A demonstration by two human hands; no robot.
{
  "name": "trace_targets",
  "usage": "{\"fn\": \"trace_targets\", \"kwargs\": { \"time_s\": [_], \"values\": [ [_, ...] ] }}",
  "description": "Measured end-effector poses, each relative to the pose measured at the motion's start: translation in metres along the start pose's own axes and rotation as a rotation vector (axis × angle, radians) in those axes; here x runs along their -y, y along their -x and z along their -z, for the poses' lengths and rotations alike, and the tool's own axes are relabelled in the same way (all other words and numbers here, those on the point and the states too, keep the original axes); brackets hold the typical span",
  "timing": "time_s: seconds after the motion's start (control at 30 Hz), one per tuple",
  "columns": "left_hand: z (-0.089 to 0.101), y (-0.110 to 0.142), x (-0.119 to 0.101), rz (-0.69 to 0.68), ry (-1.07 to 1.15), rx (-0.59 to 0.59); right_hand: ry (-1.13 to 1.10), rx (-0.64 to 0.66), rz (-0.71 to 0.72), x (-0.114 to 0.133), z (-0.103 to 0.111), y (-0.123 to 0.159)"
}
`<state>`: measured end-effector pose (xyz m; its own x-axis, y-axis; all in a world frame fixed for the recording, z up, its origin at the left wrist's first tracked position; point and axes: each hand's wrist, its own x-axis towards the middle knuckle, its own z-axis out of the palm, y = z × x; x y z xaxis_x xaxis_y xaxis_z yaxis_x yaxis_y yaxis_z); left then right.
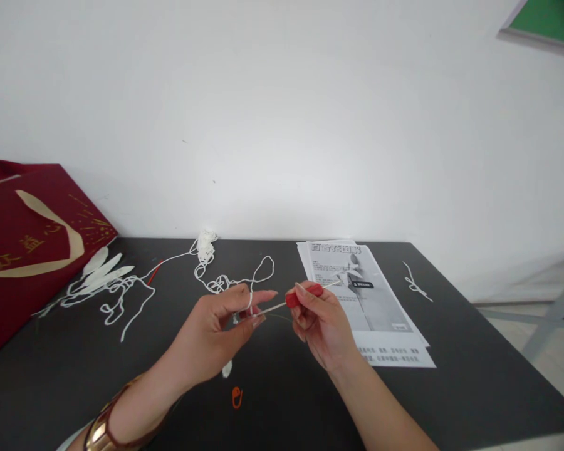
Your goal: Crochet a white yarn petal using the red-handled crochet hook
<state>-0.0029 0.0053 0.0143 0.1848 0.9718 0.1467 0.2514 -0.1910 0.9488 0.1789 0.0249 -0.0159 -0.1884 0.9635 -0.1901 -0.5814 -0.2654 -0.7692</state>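
My right hand [322, 322] grips a crochet hook by its red handle [304, 295], and the metal shaft points left. The hook's tip meets the fingertips of my left hand [223, 332]. Those fingers pinch a small piece of white yarn work, mostly hidden, while the index finger stretches out with white yarn [250, 291] looped over it. From there the yarn runs back to a loose tangle [219, 284] and a bundle [206, 244] by the wall. A white tip [227, 369] hangs below my left hand. A thin thread or wire passes between the hands.
An orange stitch marker [236, 397] lies near the front. Printed sheets [390, 307] are at right, with a short yarn scrap [416, 285] beyond them. To the left are white crocheted petals [104, 275], a thin red stick [155, 272] and a dark red bag [32, 232].
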Motion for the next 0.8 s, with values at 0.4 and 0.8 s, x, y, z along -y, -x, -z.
{"fn": "trace_targets", "kwargs": {
  "time_s": [0.4, 0.8],
  "values": [
    [-0.023, -0.007, 0.016, 0.17, 0.234, -0.167, -0.031, -0.059, 0.004, -0.005, 0.0, -0.002],
    [-0.008, -0.012, 0.011, 0.367, 0.443, -0.078, -0.029, -0.06, 0.026, -0.007, 0.002, -0.004]
  ]
}}
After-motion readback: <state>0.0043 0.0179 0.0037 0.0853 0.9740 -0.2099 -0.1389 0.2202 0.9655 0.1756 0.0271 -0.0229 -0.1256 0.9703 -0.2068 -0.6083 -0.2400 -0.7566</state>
